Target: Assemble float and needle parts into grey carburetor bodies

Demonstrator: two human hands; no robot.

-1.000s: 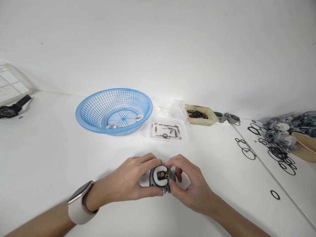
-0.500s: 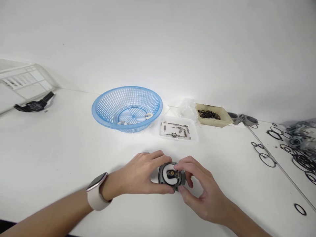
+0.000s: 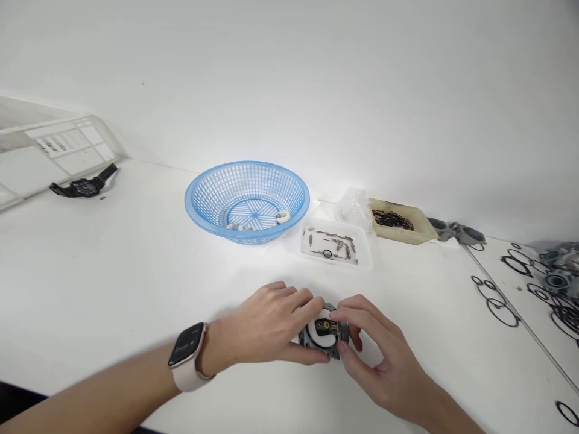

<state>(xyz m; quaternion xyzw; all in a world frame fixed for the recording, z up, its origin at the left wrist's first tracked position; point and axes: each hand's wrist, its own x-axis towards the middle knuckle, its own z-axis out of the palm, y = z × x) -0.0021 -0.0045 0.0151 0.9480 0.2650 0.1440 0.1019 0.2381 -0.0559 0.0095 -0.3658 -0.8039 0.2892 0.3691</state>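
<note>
White tabletop (image 3: 136,271), wall (image 3: 289,90) beyond

I watched the left hand (image 3: 280,325) grip the grey housing (image 3: 323,331) from the left, the right hand (image 3: 380,355) pinching its other side. Room lay between it and the blue basket (image 3: 189,205) and parts tray (image 3: 363,248); the near edge (image 3: 22,389) crossed lower left.

Left fingers (image 3: 311,311) farther over white piece (image 3: 321,341)

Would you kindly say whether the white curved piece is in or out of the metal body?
In: the white piece curves around the golden fitting within the metal body; how firmly it sits, I cannot tell.
</note>
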